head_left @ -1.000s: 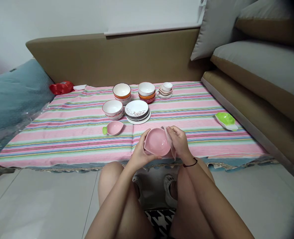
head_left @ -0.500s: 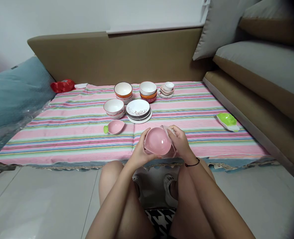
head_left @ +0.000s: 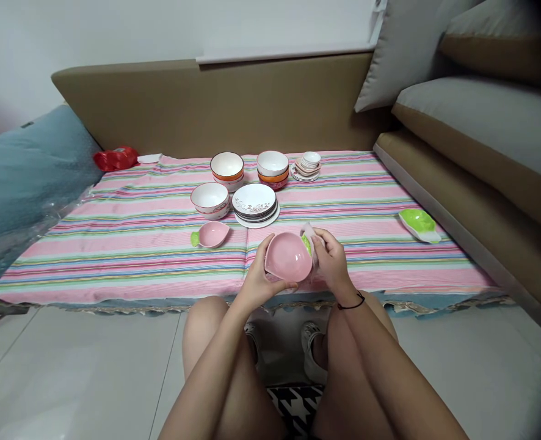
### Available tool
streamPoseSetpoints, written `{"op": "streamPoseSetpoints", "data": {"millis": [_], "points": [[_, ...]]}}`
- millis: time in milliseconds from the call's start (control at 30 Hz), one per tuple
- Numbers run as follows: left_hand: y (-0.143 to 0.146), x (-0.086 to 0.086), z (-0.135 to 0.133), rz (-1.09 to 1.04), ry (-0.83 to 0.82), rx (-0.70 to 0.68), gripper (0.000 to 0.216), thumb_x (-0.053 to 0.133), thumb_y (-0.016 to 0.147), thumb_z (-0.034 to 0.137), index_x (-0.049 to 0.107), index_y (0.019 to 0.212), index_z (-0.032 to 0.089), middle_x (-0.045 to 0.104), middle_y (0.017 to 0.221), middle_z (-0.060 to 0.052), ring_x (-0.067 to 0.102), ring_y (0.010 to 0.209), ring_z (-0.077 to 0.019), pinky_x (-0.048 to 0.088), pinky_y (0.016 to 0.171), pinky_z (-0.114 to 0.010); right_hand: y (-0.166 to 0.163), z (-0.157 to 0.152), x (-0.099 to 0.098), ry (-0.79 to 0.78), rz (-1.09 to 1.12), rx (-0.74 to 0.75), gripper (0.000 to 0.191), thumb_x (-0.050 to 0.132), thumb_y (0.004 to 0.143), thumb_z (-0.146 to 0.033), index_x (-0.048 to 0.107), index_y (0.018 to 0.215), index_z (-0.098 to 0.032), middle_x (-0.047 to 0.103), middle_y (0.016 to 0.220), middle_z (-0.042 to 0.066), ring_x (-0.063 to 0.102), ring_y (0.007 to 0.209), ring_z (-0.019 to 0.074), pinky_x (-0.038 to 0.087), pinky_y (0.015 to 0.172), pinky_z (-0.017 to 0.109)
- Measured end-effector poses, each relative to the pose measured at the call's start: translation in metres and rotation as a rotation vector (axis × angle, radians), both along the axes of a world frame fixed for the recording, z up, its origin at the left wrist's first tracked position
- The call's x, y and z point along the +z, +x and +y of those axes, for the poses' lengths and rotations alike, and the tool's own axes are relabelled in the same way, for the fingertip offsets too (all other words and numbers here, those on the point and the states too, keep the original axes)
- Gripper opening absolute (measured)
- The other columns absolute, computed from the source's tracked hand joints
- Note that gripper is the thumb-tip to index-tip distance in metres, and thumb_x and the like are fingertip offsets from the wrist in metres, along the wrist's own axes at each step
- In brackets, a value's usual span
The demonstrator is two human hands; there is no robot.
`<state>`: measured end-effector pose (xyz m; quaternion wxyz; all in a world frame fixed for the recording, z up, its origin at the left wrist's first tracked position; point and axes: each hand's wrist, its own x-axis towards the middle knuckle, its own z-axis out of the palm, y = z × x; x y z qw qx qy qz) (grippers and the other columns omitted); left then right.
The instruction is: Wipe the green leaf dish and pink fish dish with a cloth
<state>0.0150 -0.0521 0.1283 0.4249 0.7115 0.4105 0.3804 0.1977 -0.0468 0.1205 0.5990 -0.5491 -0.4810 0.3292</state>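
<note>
A pink bowl (head_left: pixel 289 256) with a green leaf-shaped handle is held above the front edge of the striped cloth. My left hand (head_left: pixel 262 275) grips it round its left side and underneath, thumb along the near rim. At the handle end, my right hand (head_left: pixel 330 256) pinches a pale cloth (head_left: pixel 315 249) against the bowl; part of the cloth is hidden by the fingers. To the left lies a smaller pink dish (head_left: pixel 213 234) with a green handle. Behind the held bowl stands a stack of plates (head_left: pixel 254 200).
White bowls (head_left: pixel 210 197), more stacked bowls (head_left: pixel 227 165) (head_left: pixel 273 164) and small dishes (head_left: pixel 309 162) stand farther back. A green leaf-shaped dish (head_left: pixel 417 223) lies at right. Red packaging (head_left: pixel 116 159) is at far left. Cushions (head_left: pixel 476 122) flank the right side.
The cloth in my right hand has shifted, so the bowl's green handle now shows. The bowl has moved slightly left and stays in my left hand.
</note>
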Motion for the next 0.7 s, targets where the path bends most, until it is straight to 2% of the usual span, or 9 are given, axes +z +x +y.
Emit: {"op": "streamPoseSetpoints", "data": {"millis": [67, 133, 267, 367, 467, 600, 700], "points": [[-0.0013, 0.0002, -0.0005, 0.003, -0.007, -0.025, 0.101, 0.081, 0.058, 0.037, 0.025, 0.141, 0.025, 0.030, 0.147, -0.011, 0.028, 0.137, -0.0282, 0.026, 0.112, -0.042, 0.0007, -0.0001, 0.0017, 0.000, 0.021, 0.050, 0.028, 0.059, 0.079, -0.039, 0.066, 0.101, -0.022, 0.066, 0.106, 0.005, 0.057, 0.097, 0.0213, 0.041, 0.087, 0.032], [-0.0020, 0.0003, -0.0016, 0.000, -0.014, -0.044, 0.102, 0.082, 0.058, 0.035, 0.024, 0.142, 0.025, 0.029, 0.148, -0.011, 0.027, 0.137, -0.0282, 0.026, 0.112, -0.041, 0.0016, 0.0003, 0.0023, -0.001, 0.028, 0.089, 0.027, 0.061, 0.078, -0.037, 0.068, 0.098, -0.021, 0.067, 0.104, 0.005, 0.057, 0.099, 0.0223, 0.041, 0.088, 0.033], [-0.0015, 0.0020, -0.0049, 0.018, -0.017, -0.069, 0.102, 0.082, 0.058, 0.036, 0.025, 0.142, 0.026, 0.028, 0.149, -0.010, 0.027, 0.137, -0.0288, 0.025, 0.112, -0.041, 0.0044, 0.0023, 0.0005, -0.011, -0.026, 0.112, 0.020, 0.061, 0.079, -0.039, 0.067, 0.083, -0.020, 0.065, 0.084, 0.003, 0.057, 0.080, 0.0183, 0.042, 0.073, 0.029], [-0.0001, 0.0035, -0.0064, 0.038, -0.018, -0.075, 0.103, 0.082, 0.057, 0.038, 0.026, 0.142, 0.026, 0.029, 0.149, -0.011, 0.028, 0.137, -0.0299, 0.026, 0.112, -0.042, 0.0061, 0.0031, -0.0012, -0.045, -0.052, 0.045, 0.026, 0.062, 0.078, -0.043, 0.062, 0.071, -0.018, 0.059, 0.069, 0.000, 0.049, 0.065, 0.0139, 0.037, 0.061, 0.026], [0.0010, 0.0020, -0.0058, 0.047, -0.004, -0.071, 0.103, 0.082, 0.056, 0.038, 0.027, 0.142, 0.027, 0.029, 0.149, -0.011, 0.029, 0.136, -0.0304, 0.027, 0.111, -0.043, 0.0066, 0.0032, -0.0035, -0.051, 0.009, 0.017, 0.031, 0.061, 0.079, -0.045, 0.059, 0.064, -0.018, 0.053, 0.062, -0.002, 0.044, 0.060, 0.0119, 0.034, 0.058, 0.025], [0.0005, -0.0035, -0.0019, 0.024, 0.030, -0.020, 0.102, 0.082, 0.057, 0.038, 0.026, 0.141, 0.026, 0.032, 0.147, -0.010, 0.031, 0.135, -0.0288, 0.029, 0.110, -0.041, 0.0052, 0.0023, -0.0050, -0.077, 0.227, 0.100, 0.026, 0.062, 0.078, -0.045, 0.066, 0.080, -0.020, 0.064, 0.080, 0.000, 0.053, 0.072, 0.0143, 0.039, 0.064, 0.025], [-0.0012, -0.0044, 0.0007, -0.014, 0.035, 0.012, 0.101, 0.083, 0.056, 0.037, 0.028, 0.140, 0.024, 0.034, 0.145, -0.010, 0.031, 0.135, -0.0277, 0.028, 0.111, -0.041, 0.0034, 0.0004, -0.0018, -0.136, 0.386, 0.222, 0.032, 0.068, 0.072, -0.042, 0.067, 0.097, -0.022, 0.067, 0.097, 0.002, 0.057, 0.080, 0.0163, 0.043, 0.068, 0.025]]}}
